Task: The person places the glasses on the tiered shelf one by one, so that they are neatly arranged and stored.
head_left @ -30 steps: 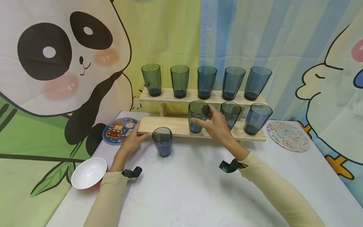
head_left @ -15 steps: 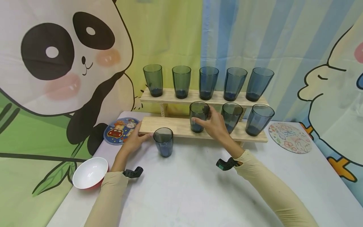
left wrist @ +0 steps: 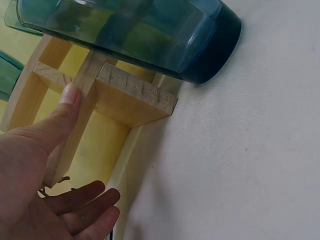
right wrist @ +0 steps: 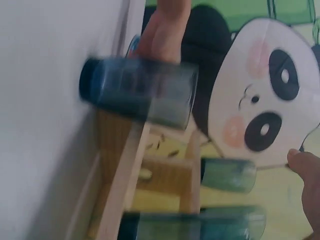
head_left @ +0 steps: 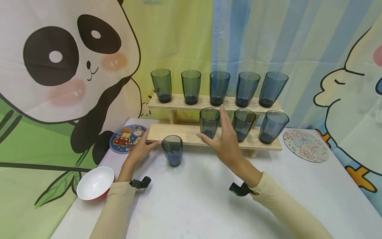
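In the head view, my left hand [head_left: 139, 149] holds the left end of the lower tier of a two-tier wooden shelf [head_left: 167, 132]. Its thumb lies along the board's front edge in the left wrist view, with several fingers clear of the wood. My right hand [head_left: 228, 144] has its fingers extended and thumb spread, beside a tinted drinking glass [head_left: 209, 123] upright on the lower tier. Two more glasses [head_left: 243, 124] [head_left: 272, 127] stand farther right there. Another glass [head_left: 173, 151] is upright on the table in front of the shelf, near my left thumb.
Several glasses [head_left: 219, 88] line the upper tier. A white bowl with a red outside [head_left: 95, 182] sits at the table's left edge. One round blue mat [head_left: 126, 138] lies left of the shelf, a pale patterned one [head_left: 305, 146] to its right. Printed curtains hang behind.
My right hand has let go of the glass on the lower tier, straightened its fingers and drawn slightly back. The glass stays put. My left hand has hardly moved.
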The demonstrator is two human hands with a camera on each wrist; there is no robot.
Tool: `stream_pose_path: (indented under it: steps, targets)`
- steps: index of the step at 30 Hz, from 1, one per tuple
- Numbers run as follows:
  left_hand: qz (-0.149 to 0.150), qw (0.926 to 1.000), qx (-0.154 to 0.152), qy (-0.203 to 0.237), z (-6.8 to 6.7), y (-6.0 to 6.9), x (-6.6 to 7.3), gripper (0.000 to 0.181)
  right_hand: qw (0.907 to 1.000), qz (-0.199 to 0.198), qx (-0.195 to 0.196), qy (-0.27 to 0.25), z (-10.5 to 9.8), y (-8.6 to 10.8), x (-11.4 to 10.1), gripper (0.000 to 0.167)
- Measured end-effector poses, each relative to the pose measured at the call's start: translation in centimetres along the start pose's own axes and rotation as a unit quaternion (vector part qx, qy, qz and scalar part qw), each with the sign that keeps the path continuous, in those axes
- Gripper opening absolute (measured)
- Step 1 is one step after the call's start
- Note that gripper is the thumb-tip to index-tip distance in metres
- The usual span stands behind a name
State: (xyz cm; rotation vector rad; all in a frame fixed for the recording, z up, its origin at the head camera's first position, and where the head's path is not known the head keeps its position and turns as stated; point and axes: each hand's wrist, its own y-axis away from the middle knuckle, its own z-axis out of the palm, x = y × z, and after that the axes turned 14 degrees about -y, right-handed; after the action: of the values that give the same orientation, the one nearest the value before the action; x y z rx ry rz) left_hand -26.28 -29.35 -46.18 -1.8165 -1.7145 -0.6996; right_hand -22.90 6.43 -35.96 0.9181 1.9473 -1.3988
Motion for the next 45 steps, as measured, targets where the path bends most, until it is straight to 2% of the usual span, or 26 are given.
stream_pose_path:
  steps: [1,3,6,9,13,18,25,32,36,40,45]
  targets:
    - [0.000,1.0000,0.001,0.000,-0.1,0.0,0.0,0.095,0.9998,-0.011,-0.014,-0.003,0.5,0.5,-0.3,0.112]
    - [0.002,1.0000,0.003,-0.002,-0.2,-0.1,0.0,0.094,0.9986,-0.009,-0.051,-0.014,1.8,1.5,-0.4,0.105]
    - [0.004,1.0000,0.008,-0.004,-0.3,-0.1,0.0,0.093,0.9925,0.044,-0.110,-0.030,4.3,2.5,0.6,0.103]
    - [0.007,1.0000,0.006,-0.002,-0.2,-0.2,-0.1,0.093,0.9842,0.094,-0.145,-0.038,6.7,3.0,2.3,0.106]
    - [0.008,1.0000,0.003,0.003,0.0,-0.2,0.0,0.094,0.9797,0.126,-0.148,-0.047,9.2,3.1,3.9,0.109]
    - [0.004,1.0000,0.003,0.001,0.1,-0.1,0.2,0.097,0.9814,0.126,-0.133,-0.056,10.8,2.8,4.7,0.100]
    - [0.010,0.9999,0.002,0.009,0.1,0.0,0.3,0.095,0.9791,0.142,-0.131,-0.063,11.4,2.7,4.6,0.090]
    - [0.012,0.9999,0.005,0.011,0.2,0.2,0.1,0.093,0.9793,0.136,-0.132,-0.070,11.4,2.8,4.5,0.087]
    - [0.021,0.9997,0.007,0.010,0.3,0.1,0.1,0.088,0.9778,0.131,-0.142,-0.083,10.8,2.5,3.2,0.085]
    - [0.026,0.9996,0.008,0.009,0.2,0.2,0.2,0.088,0.9780,0.112,-0.141,-0.105,10.0,1.1,1.1,0.082]
    - [0.017,0.9997,0.002,0.017,0.1,0.2,0.2,0.093,0.9863,0.072,-0.111,-0.098,9.6,-1.8,0.0,0.078]
